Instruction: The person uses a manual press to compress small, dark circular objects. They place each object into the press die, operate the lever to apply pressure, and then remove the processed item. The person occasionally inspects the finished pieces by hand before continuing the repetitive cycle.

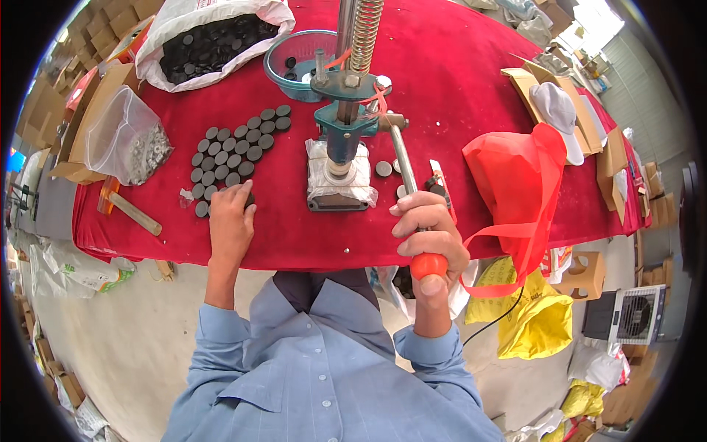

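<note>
My right hand is wrapped round the metal lever of a hand press, its thumb on the red ball knob. The press stands on a base wrapped in clear film, under a tall column and a spring. To the left, my left hand rests at the near edge of a group of round black caps, fingers stretched forward and thumb apart. Its fingertips touch the caps; whether one is between them is hidden. A few loose caps lie right of the press.
On the red cloth stand a white sack of black caps, a blue basin, a clear bag of small metal parts and a hammer. A red bag and a cap in a carton sit right.
</note>
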Motion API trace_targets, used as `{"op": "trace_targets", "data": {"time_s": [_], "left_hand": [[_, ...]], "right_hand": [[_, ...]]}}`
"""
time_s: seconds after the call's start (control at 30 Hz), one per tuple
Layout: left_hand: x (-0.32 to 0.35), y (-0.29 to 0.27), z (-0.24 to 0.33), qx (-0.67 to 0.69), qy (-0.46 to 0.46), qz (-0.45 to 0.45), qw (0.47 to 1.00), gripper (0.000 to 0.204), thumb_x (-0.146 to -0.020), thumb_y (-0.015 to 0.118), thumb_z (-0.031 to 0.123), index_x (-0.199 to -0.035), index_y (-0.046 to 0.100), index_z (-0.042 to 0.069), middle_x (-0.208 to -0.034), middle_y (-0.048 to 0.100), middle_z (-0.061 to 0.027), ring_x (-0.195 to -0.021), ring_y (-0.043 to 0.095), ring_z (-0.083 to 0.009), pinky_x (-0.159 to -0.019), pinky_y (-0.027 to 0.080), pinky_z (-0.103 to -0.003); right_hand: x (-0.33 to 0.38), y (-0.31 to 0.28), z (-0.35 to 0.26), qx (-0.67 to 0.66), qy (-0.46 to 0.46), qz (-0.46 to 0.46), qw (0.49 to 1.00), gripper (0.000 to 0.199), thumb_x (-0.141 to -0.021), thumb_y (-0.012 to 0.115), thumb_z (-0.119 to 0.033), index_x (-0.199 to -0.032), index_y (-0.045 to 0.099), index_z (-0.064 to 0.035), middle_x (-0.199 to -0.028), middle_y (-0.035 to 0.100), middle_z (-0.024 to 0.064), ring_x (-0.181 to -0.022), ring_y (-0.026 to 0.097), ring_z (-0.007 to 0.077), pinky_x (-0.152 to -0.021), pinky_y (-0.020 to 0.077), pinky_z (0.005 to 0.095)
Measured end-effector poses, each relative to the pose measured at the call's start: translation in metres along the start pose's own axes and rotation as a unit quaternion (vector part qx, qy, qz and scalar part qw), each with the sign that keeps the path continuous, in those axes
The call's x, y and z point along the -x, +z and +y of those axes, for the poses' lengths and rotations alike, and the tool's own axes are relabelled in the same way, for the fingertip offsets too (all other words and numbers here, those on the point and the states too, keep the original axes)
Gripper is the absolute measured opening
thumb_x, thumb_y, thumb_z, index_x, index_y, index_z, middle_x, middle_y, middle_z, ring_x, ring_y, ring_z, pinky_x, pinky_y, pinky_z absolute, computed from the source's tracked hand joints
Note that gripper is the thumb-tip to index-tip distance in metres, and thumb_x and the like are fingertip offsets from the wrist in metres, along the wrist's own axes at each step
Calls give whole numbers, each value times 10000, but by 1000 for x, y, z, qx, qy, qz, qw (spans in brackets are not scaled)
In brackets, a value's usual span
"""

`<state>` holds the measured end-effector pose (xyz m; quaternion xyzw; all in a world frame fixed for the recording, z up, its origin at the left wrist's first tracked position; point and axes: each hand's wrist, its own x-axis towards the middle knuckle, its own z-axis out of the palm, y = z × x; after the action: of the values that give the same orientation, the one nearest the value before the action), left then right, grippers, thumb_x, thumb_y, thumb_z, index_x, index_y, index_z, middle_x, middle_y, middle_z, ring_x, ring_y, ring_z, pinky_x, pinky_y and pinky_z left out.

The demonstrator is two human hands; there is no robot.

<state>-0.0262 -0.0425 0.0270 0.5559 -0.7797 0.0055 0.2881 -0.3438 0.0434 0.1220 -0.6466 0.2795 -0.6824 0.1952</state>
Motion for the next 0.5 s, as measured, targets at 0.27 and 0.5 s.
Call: {"op": "trace_targets", "data": {"time_s": [0.27, 0.5], "left_hand": [[-17, 8, 47, 178, -80, 3, 981, 604, -824, 867, 132, -1369, 630, 29, -1060, 748, -139, -894, 697, -292, -798, 564, -424], [-63, 43, 98, 211, 4, -12, 977, 733, -787, 893, 110, -1427, 547, 17, -1017, 743, -139, -840, 704, -285, -762, 564, -413]], "right_hand": [[-80, -7, -16, -28, 49, -20, 998, 532, -970, 606, -492, -884, 660, 30, -847, 659, 124, -815, 671, 276, -785, 552, 413], [-160, 4, -19, -16, 213, 60, 975, 583, -984, 551, -519, -890, 687, 40, -816, 665, 103, -710, 677, 197, -640, 603, 328]]}}
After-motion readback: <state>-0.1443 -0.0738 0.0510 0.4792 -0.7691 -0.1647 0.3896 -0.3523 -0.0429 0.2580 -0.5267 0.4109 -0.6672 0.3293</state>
